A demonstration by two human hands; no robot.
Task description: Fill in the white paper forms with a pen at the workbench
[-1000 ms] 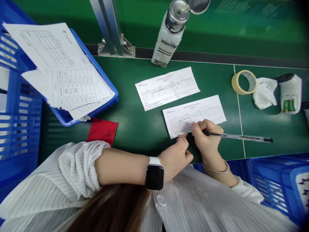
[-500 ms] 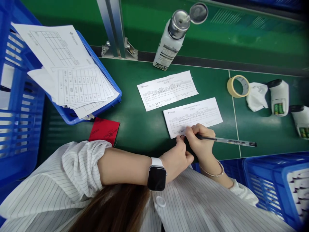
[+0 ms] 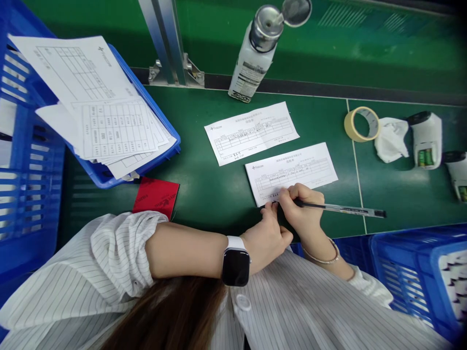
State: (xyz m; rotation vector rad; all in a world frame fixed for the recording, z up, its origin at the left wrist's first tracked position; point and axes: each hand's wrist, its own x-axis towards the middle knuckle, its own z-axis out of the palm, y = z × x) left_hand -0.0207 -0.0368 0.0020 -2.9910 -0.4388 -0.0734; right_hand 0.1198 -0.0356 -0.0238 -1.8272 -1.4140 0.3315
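A black-capped clear pen [image 3: 346, 210] slants through my right hand [image 3: 304, 209], whose fingers are closed around it near the tip. Its point is hidden behind the fingers, at the lower part of a printed form [image 3: 292, 167] with handwriting in its table. Beside it, my left hand [image 3: 266, 236] has curled fingers, with the fingertips at the form's lower edge; the thumb side is partly hidden. A second filled-in form [image 3: 251, 133] lies flat just above and to the left, apart from both hands.
A blue basket [image 3: 177, 146] with stacked papers [image 3: 87, 92] stands left, near a red square [image 3: 156, 197]. Behind the forms is a white pump bottle [image 3: 251, 63]. On the right are masking tape [image 3: 348, 124], crumpled tissue [image 3: 390, 141] and a white device [image 3: 428, 141] with batteries showing.
The view has shifted slightly. My right hand and the pen have moved a little at the form's lower writing area; my left hand stays at the edge.
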